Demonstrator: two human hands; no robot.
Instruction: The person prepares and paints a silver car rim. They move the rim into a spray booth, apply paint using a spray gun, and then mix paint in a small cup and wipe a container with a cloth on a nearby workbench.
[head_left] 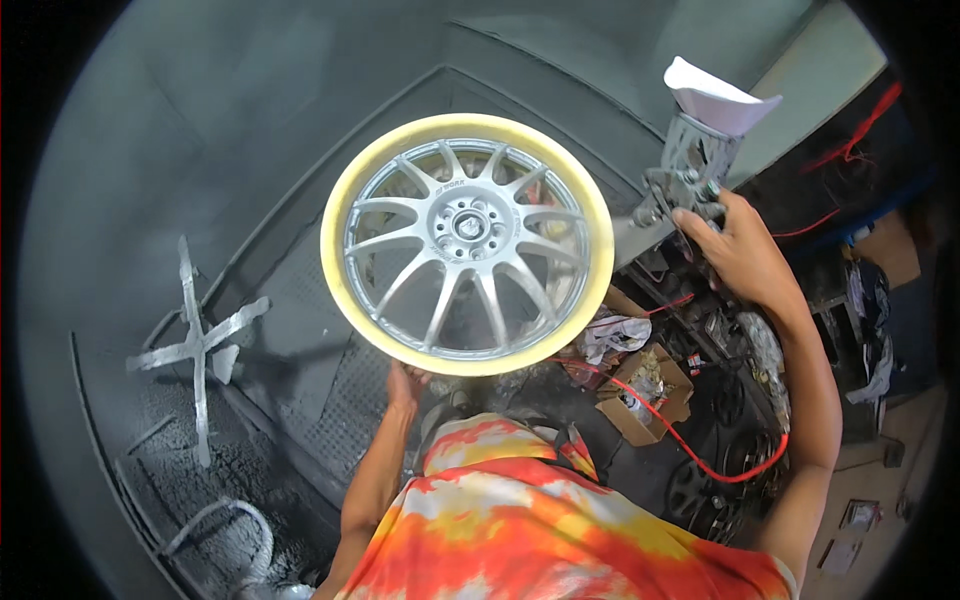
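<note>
While the left hand [404, 383] props a silver wheel [467, 243] from below, fingers apparently curled on its taped yellow rim, the wheel stands face-up before a grey booth wall [300, 110]. The right hand [742, 250] is wrapped around a spray gun [685, 180] with a white cup [718, 97], just right of the wheel. A red hose [690, 450] loops below.

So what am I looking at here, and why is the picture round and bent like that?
It is one view, from a wide fisheye camera worn on a person's head, looking down; that lens bends straight edges. No machine: two bare hands. The left hand holds a silver spoked wheel with a pale yellow rim from below. The right hand grips a spray gun topped by a white paper cup. A red hose trails below. A cardboard box of small parts sits on the floor.
</note>
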